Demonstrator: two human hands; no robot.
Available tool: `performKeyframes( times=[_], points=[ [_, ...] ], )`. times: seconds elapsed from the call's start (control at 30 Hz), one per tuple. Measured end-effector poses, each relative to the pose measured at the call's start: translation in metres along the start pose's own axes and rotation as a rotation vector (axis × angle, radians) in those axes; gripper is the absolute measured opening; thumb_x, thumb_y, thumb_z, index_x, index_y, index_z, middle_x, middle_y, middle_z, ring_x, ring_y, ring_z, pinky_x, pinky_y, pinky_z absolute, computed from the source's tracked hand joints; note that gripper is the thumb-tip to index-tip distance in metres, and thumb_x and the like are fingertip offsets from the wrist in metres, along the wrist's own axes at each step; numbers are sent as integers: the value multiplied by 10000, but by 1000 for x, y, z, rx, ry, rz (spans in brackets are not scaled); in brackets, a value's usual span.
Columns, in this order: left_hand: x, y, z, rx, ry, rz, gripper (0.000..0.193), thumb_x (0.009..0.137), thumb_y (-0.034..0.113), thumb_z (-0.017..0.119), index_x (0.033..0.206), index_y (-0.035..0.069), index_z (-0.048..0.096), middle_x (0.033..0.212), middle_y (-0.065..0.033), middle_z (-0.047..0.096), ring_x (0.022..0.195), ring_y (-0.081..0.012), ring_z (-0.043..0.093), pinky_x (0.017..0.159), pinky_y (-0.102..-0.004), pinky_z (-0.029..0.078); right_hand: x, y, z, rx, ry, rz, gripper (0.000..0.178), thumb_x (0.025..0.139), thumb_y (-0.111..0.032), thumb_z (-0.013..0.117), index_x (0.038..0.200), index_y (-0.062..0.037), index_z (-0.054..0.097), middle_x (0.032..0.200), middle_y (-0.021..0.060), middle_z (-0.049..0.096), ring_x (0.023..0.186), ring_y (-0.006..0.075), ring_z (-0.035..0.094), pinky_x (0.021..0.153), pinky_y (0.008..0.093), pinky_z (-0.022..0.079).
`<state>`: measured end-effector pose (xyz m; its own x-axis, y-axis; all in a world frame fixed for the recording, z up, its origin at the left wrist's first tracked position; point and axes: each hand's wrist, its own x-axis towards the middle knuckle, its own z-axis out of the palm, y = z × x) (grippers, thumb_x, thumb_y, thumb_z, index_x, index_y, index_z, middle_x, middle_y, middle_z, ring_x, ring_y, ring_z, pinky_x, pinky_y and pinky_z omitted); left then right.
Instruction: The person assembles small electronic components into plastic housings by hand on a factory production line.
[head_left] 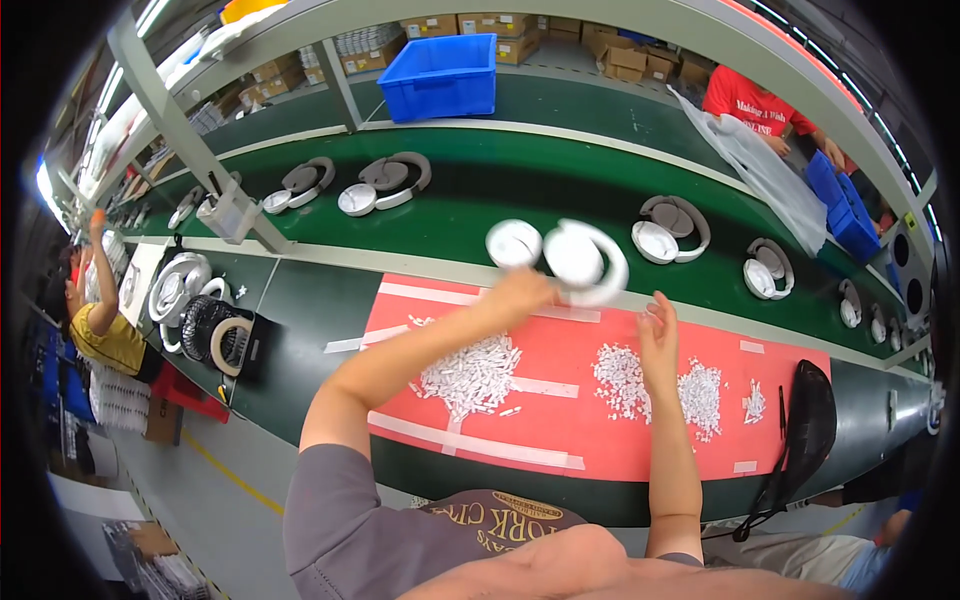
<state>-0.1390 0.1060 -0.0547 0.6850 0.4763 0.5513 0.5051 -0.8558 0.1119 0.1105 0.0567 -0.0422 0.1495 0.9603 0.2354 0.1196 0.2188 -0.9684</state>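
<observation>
Now the left hand [520,292] grips white headphones [570,258] above the far edge of the red mat [600,440], beside the green belt [480,190]. The right hand [657,335] hovers with fingers loosely curled over small white parts [625,380]. Open belt lies just beyond, between other headphones [668,228].

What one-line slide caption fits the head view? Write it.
Left hand lifts white headphones off the green conveyor; right hand hovers over small white parts on a red mat.
</observation>
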Motion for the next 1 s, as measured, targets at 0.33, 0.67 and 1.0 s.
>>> performKeyframes(
  times=[0.33,0.67,1.0],
  points=[
    [-64,95,-62,-250,-8,-195,197,690,116,619,847,41,529,808,-108,513,757,-279,503,677,-367,407,-94,-16,-4,410,44,382,463,796,11,512,1225,27,339,1136,137,470,991,203,503,849,313,426],
    [-74,137,-15,-42,-412,-146,137,709,107,579,798,18,526,811,-125,495,751,-275,499,675,-349,395,-148,7,-7,-105,203,156,489,780,-4,504,1230,52,321,1228,166,369,1159,255,356,976,348,276],
    [14,139,-44,-591,-35,2,169,735,38,595,877,17,507,783,-110,507,727,-270,531,624,-333,439,-104,-53,-17,-175,-177,-55,130,842,-57,475,903,21,559,776,68,535,724,123,512,641,250,416]
  ],
)
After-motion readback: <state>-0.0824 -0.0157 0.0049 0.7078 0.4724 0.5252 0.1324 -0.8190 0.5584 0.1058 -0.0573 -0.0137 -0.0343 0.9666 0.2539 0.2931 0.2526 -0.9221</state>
